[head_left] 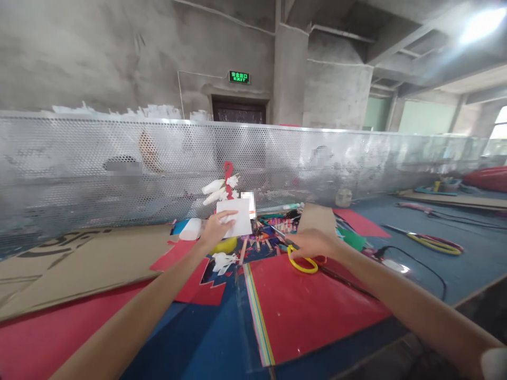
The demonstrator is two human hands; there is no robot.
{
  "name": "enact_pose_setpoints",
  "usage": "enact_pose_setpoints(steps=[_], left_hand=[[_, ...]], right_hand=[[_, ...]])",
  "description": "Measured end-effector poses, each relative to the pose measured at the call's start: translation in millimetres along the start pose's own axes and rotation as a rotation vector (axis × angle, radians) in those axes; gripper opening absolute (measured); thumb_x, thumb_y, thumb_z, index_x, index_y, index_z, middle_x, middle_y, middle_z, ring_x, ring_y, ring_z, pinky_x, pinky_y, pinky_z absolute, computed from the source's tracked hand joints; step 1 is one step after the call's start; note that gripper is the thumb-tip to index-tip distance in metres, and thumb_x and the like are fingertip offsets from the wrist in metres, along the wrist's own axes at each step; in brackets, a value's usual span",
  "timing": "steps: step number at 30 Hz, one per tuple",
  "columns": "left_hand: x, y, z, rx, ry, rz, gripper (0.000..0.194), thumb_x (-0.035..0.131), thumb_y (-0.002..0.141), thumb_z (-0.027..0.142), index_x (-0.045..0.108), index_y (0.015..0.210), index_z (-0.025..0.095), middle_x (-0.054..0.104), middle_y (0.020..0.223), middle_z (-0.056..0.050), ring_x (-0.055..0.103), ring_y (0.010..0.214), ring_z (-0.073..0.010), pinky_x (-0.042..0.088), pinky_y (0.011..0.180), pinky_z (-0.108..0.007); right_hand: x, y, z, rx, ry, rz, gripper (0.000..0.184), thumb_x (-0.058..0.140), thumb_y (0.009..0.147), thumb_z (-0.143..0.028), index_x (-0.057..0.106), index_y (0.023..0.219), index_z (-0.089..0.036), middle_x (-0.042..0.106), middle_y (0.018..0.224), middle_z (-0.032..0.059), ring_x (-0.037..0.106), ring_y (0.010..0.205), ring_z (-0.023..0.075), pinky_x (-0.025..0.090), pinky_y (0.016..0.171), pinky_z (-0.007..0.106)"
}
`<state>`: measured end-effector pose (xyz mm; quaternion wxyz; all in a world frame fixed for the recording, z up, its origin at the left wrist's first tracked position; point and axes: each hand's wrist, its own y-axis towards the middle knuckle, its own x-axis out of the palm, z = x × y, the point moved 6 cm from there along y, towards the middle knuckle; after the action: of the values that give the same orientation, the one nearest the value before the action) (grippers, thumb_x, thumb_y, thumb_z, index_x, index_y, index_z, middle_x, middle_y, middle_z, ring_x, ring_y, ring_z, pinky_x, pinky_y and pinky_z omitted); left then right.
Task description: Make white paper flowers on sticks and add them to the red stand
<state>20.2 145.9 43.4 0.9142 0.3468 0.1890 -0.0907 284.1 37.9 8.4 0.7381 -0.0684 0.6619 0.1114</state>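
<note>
- Across the middle of the frame, a perforated metal screen point(178, 163), standing behind a cluttered worktable.
- At lower centre-right, a flat pack of red paper point(317, 311), striped along its left edge.
- Just above that pack, yellow-handled scissors point(304, 269), long axis slanting from lower right to upper left, tips towards the white sheet but well apart from it; blades too blurred to tell whether parted.
- Right of centre, the right hand point(317, 244), closed around the scissor handles, nearer to the pack than to the sheet.
- At centre, a small white paper sheet point(242, 224), up and left of the scissors, facing the viewer.
- At the sheet's left edge, the left hand point(216, 230), pinching it, fingers across its face, thumb hidden.
</note>
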Motion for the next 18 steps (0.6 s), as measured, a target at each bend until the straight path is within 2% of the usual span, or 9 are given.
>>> enact_pose_setpoints(steps=[4, 7, 10, 14, 18], left_hand=[[4.1, -4.0, 7.6, -0.018, -0.008, -0.007, 0.032, 0.069, 0.070, 0.026, 0.075, 0.100, 0.020, 0.074, 0.105, -0.006, 0.065, 0.100, -0.0269, 0.048, 0.092, -0.037], [8.4, -7.0, 12.2, -0.035, -0.013, -0.032, 0.032, 0.069, 0.069, 0.025, 0.075, 0.100, 0.019, 0.074, 0.104, -0.007, 0.065, 0.101, -0.0268, 0.046, 0.096, -0.038], [11.3, -8.3, 12.6, -0.053, 0.030, -0.047, 0.035, 0.067, 0.071, 0.029, 0.074, 0.104, 0.018, 0.073, 0.107, -0.008, 0.064, 0.103, -0.0268, 0.046, 0.097, -0.037], [14.4, -8.5, 14.5, -0.037, 0.064, -0.051, 0.038, 0.067, 0.072, 0.032, 0.073, 0.106, 0.016, 0.072, 0.110, -0.008, 0.064, 0.103, -0.0261, 0.046, 0.096, -0.035], [16.5, -10.3, 18.9, -0.068, -0.008, -0.026, 0.042, 0.069, 0.070, 0.034, 0.073, 0.107, 0.015, 0.073, 0.108, -0.009, 0.066, 0.097, -0.0259, 0.050, 0.089, -0.034]], right_hand=[[4.9, -12.7, 2.4, 0.098, -0.033, 0.057, 0.047, 0.063, 0.077, -0.042, 0.059, 0.119, -0.021, 0.071, 0.100, 0.0165, 0.068, 0.090, 0.0341, 0.044, 0.069, 0.034], [10.1, -13.8, 2.5, 0.124, -0.035, 0.013, 0.046, 0.064, 0.076, -0.042, 0.060, 0.116, -0.019, 0.071, 0.100, 0.0178, 0.068, 0.092, 0.0352, 0.045, 0.071, 0.035], [15.5, -9.9, 7.1, 0.176, 0.004, -0.004, 0.042, 0.055, 0.083, -0.044, 0.064, 0.112, -0.015, 0.070, 0.105, 0.0201, 0.067, 0.098, 0.0345, 0.045, 0.074, 0.035], [20.9, -3.0, 13.8, 0.202, 0.041, -0.026, 0.045, 0.054, 0.081, -0.048, 0.068, 0.104, -0.011, 0.070, 0.105, 0.0223, 0.067, 0.095, 0.0340, 0.045, 0.071, 0.033], [17.1, -0.6, 16.7, 0.217, 0.091, -0.020, 0.043, 0.058, 0.078, -0.046, 0.070, 0.099, -0.011, 0.071, 0.100, 0.0213, 0.068, 0.090, 0.0327, 0.044, 0.067, 0.031]])
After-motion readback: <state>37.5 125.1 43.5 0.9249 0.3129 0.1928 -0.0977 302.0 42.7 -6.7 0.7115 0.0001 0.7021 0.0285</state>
